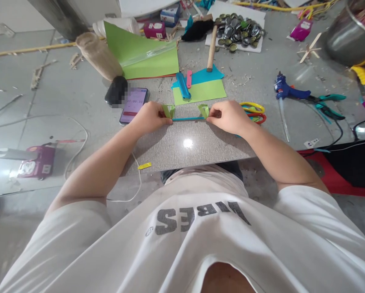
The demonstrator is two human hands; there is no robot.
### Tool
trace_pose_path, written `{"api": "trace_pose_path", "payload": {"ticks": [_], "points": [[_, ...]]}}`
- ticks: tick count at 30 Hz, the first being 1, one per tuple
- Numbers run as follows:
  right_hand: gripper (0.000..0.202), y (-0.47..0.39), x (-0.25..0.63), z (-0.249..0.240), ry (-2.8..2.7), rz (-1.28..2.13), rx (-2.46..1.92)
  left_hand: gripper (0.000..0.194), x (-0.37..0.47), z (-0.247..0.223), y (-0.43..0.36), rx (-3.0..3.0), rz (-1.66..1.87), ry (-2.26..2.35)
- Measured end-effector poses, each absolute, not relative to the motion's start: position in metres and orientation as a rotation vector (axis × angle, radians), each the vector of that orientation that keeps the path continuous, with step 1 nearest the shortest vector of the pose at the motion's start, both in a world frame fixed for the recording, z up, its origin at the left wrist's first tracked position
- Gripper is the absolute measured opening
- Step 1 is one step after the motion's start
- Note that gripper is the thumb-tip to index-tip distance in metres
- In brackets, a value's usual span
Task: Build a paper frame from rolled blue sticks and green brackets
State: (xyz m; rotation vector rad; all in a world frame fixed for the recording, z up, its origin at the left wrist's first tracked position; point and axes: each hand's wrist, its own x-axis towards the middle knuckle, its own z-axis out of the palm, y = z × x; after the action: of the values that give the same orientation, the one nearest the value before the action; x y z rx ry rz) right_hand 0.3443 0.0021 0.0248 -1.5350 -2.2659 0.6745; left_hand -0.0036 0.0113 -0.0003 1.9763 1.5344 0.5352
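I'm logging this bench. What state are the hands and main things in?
Blue strip: held at both ends
Left hand: pinching its left end
Right hand: pinching its right end
Green flaps: creased
Phone: screen lit
Glue gun: lying down
Caps: heaped
Pot: uncovered

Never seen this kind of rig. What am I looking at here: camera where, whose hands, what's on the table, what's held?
There's no robot: these are one person's bare hands. The single picture comes from a camera worn on the head, looking forward and down, so their white shirt fills the bottom.

The left hand and right hand hold a thin blue strip between them, with green pieces by the fingers at both ends.

On the grey table lie a phone, a large green sheet, a blue glue gun and, at the back, a pile of bottle caps.
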Motion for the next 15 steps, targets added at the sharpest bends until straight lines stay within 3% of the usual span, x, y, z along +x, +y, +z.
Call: {"api": "trace_pose_path", "payload": {"ticks": [15], "points": [[0.021,0.006,0.344,0.013,-2.423,0.477,-1.560,0.017,-0.003,0.003,0.010,1.947,0.473,1.566]]}}
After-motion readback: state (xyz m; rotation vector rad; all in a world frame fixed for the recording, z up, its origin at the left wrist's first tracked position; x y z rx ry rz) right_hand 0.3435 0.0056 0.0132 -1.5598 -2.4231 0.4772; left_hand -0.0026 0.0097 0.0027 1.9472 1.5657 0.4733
